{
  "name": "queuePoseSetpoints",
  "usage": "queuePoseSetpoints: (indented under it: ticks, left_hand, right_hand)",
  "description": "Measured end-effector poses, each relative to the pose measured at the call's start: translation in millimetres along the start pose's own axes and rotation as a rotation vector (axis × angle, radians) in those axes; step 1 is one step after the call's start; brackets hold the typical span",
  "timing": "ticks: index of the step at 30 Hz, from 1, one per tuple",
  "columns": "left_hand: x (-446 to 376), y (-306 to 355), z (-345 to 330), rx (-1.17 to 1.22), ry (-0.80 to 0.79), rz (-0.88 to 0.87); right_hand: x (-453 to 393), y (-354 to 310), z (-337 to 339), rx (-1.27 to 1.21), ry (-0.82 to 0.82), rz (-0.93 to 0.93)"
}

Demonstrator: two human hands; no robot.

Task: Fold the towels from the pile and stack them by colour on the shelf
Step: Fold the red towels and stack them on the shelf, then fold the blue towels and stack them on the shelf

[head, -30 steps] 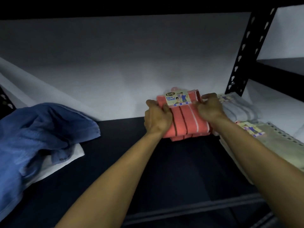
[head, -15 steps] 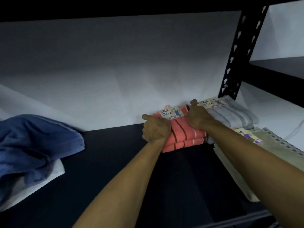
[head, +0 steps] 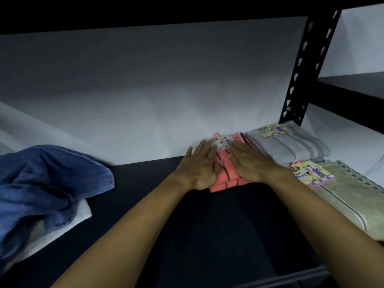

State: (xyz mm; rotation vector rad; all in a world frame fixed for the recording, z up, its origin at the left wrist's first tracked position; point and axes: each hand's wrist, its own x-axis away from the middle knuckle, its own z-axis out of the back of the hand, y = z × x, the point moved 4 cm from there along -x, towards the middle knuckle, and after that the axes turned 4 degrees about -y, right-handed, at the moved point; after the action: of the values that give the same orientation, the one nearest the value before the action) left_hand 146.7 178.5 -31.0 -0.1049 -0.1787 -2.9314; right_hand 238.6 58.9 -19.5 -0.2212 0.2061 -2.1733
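Observation:
A folded coral towel (head: 226, 175) with dark stripes and a paper label lies on the dark shelf (head: 166, 215) against the white back wall. My left hand (head: 199, 165) lies flat on its left half, fingers straight. My right hand (head: 251, 163) presses flat on its right half. Right beside it sits a folded grey towel (head: 291, 146) with a label. In front of the grey one lies a folded beige towel (head: 349, 196), also labelled.
A crumpled blue towel (head: 45, 183) lies at the left over a white cloth (head: 68, 221). A black perforated shelf post (head: 305, 69) stands at the back right, with another shelf bay beyond it. The upper shelf's dark underside runs across the top.
Both hands have uncurled from gripping the coral towel's sides and now lie flat on top of it. The towel sits down on the shelf beside the grey one.

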Motion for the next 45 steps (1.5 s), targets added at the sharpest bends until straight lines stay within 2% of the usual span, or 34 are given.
queuePoseSetpoints:
  ticks: [2, 6, 11, 14, 15, 18, 20, 23, 25, 28, 32, 35, 38, 40, 45]
  left_hand:
    - [-2.1, -3.1, -8.0, -0.025, -0.079, 0.029]
    - [-2.0, -2.3, -15.3, -0.019, -0.11, 0.061]
    - [-2.2, -2.1, -15.5, -0.009, -0.115, 0.073]
    - [7.3, -4.3, -8.0, 0.049, -0.041, 0.066]
    - [15.9, -5.9, -2.8, 0.081, 0.016, 0.068]
    - [59.5, -17.3, 18.5, 0.139, 0.212, 0.12]
    - [98.6, -33.3, 32.6, 0.07, 0.35, 0.179]
    - [159.4, -66.5, 52.4, -0.113, 0.534, 0.245]
    - [195.9, -93.4, 65.0, -0.224, 0.587, 0.297]
    - [245.4, -131.8, 82.1, -0.364, 0.498, 0.456]
    - [305.2, -164.8, 86.1, -0.351, 0.329, 0.682]
    - [336.4, -178.8, 72.9, -0.278, 0.267, 0.737]
    - [349.6, -188.1, 53.2, -0.247, 0.268, 0.74]
    - [352.9, -191.9, 45.3, -0.251, 0.331, 0.742]
    - [353.6, -199.3, 45.8, -0.265, 0.535, 0.749]
  right_hand:
    - [0.1, 4.2, -7.6, 0.008, -0.041, -0.034]
    - [-1.9, 10.0, -17.4, -0.044, -0.05, -0.022]
    - [-5.9, 11.7, -18.5, -0.015, -0.066, -0.022]
    - [-2.9, 4.7, -5.9, -0.024, -0.06, -0.005]
    - [-1.4, -0.9, 1.3, -0.041, 0.011, 0.019]
    - [2.3, -30.7, 16.8, -0.208, 0.382, 0.105]
    - [1.6, -69.3, 14.9, -0.387, 0.502, 0.139]
    - [-6.0, -150.6, -2.4, -0.522, 0.416, 0.26]
    - [-12.1, -205.7, -19.7, -0.557, 0.288, 0.385]
    - [-17.7, -276.0, -48.1, -0.557, 0.139, 0.534]
    - [-15.2, -339.8, -73.0, -0.487, 0.065, 0.695]
    - [-18.5, -367.7, -81.8, -0.462, 0.068, 0.775]
    - [-24.1, -379.4, -79.6, -0.573, 0.155, 0.741]
    - [-24.4, -381.4, -69.9, -0.652, 0.229, 0.689]
    - [-14.4, -390.6, -38.7, -0.66, 0.3, 0.669]
